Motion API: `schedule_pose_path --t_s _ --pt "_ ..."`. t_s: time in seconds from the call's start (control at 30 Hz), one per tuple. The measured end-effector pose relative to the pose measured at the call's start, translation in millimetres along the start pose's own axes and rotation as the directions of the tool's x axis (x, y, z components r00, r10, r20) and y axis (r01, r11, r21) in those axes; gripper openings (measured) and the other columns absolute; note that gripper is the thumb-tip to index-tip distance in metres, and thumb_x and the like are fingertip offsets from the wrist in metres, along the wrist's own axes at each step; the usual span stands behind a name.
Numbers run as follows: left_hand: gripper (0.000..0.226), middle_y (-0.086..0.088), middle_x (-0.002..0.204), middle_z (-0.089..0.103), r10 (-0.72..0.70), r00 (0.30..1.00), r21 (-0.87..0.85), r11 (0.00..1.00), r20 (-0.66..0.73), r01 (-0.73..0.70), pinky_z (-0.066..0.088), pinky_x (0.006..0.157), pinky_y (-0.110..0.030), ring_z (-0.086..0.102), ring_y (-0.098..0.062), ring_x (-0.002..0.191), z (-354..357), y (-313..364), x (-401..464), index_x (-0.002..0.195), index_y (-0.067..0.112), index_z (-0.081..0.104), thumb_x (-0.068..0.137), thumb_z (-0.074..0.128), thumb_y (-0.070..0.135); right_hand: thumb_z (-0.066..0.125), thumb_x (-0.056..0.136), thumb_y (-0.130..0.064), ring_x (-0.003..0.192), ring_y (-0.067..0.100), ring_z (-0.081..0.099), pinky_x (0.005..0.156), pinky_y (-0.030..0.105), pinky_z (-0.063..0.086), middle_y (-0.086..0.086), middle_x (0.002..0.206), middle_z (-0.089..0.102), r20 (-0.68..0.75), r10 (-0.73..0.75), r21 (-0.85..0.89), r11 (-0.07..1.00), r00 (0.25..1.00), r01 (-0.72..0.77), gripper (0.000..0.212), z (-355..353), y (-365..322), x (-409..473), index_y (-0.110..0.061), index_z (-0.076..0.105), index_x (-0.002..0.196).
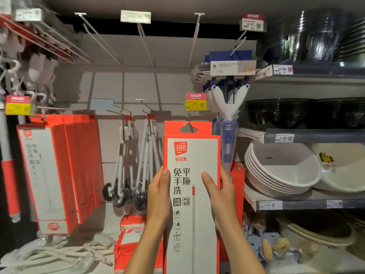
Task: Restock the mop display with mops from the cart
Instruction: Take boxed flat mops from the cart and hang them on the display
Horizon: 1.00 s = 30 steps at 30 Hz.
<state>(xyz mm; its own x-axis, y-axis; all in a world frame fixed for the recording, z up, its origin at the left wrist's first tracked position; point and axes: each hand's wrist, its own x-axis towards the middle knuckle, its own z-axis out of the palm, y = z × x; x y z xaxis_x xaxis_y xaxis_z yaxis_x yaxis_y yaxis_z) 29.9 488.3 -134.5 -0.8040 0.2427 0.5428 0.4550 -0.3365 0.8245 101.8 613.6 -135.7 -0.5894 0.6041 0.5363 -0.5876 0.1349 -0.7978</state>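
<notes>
Box: you hold the mop box (192, 186) upright so its hole meets the hook (190, 123).
Hands: left hand (159, 191) and right hand (218, 189) grip its sides, fingers clamped.

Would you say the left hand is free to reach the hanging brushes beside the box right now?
Probably not yet: the left hand grips the mop box along with the right hand. The brushes hang unobstructed just to its left.

Grey slotted back wall (122, 86) carries bare white hooks (142, 42); right grey shelves (316, 135) hold stacked white basins (280, 171).
</notes>
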Motion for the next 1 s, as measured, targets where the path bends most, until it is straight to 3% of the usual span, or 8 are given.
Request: schedule_pose_path --t_s 0.13,0.27,0.6,0.73,0.83,1.0 --pt "0.042 0.014 0.099 0.077 -0.004 1.000 -0.012 1.000 0.021 0.005 0.050 0.067 -0.009 0.072 -0.002 0.089 14.3 -23.1 31.2 0.114 0.024 0.069 0.102 0.041 0.053 0.067 0.096 -0.021 0.112 0.017 0.069 0.086 0.034 0.060 -0.007 0.122 0.072 -0.013 -0.021 -0.015 1.000 1.000 0.020 0.040 -5.7 19.4 32.4 -0.032 0.061 0.133" --pt "0.043 0.006 0.097 0.078 -0.031 0.998 -0.041 0.999 0.062 0.034 0.052 0.064 -0.014 0.074 -0.011 0.086 23.5 -44.1 66.1 0.112 0.027 0.069 0.099 0.041 0.056 0.067 0.096 -0.020 0.111 0.016 0.070 0.082 0.026 0.059 -0.007 0.122 0.072 -0.036 -0.024 -0.026 0.999 0.999 0.023 0.042 -3.4 37.3 65.2 -0.030 0.059 0.136" --pt "0.045 0.006 0.099 0.078 -0.033 0.993 -0.079 0.996 0.115 0.043 0.052 0.065 -0.013 0.074 -0.010 0.089 35.6 -85.5 135.6 0.113 0.026 0.069 0.095 0.041 0.056 0.068 0.093 -0.022 0.110 0.014 0.070 0.082 0.029 0.060 -0.010 0.121 0.072 -0.105 -0.043 -0.034 0.999 0.993 0.040 0.044 4.9 74.9 125.3 -0.031 0.059 0.135" --pt "0.048 0.003 0.104 0.077 -0.034 0.993 -0.091 0.995 0.110 0.045 0.055 0.070 -0.021 0.074 -0.015 0.094 41.6 -94.7 156.5 0.118 0.024 0.068 0.094 0.042 0.056 0.069 0.093 -0.022 0.108 0.013 0.071 0.077 0.022 0.059 -0.010 0.119 0.073 -0.110 -0.065 -0.034 0.998 0.992 0.062 0.042 6.3 81.9 146.8 -0.034 0.061 0.132" --pt "0.048 0.004 0.106 0.077 -0.019 0.994 -0.080 0.996 0.111 0.028 0.056 0.075 -0.026 0.074 -0.015 0.097 47.2 -100.7 167.1 0.120 0.024 0.066 0.095 0.040 0.056 0.069 0.093 -0.022 0.112 0.013 0.069 0.084 0.026 0.059 -0.009 0.122 0.072 -0.086 -0.083 -0.028 0.996 0.993 0.081 0.043 4.3 86.3 160.8 -0.033 0.061 0.133" --pt "0.044 0.004 0.098 0.077 -0.006 0.995 -0.041 0.999 0.099 0.010 0.055 0.068 -0.017 0.074 -0.013 0.088 56.9 -103.6 182.2 0.112 0.029 0.068 0.097 0.039 0.058 0.069 0.093 -0.024 0.109 0.011 0.070 0.075 0.018 0.057 -0.011 0.119 0.073 -0.076 -0.089 -0.021 0.996 0.993 0.087 0.043 0.4 91.9 182.4 -0.033 0.060 0.134"
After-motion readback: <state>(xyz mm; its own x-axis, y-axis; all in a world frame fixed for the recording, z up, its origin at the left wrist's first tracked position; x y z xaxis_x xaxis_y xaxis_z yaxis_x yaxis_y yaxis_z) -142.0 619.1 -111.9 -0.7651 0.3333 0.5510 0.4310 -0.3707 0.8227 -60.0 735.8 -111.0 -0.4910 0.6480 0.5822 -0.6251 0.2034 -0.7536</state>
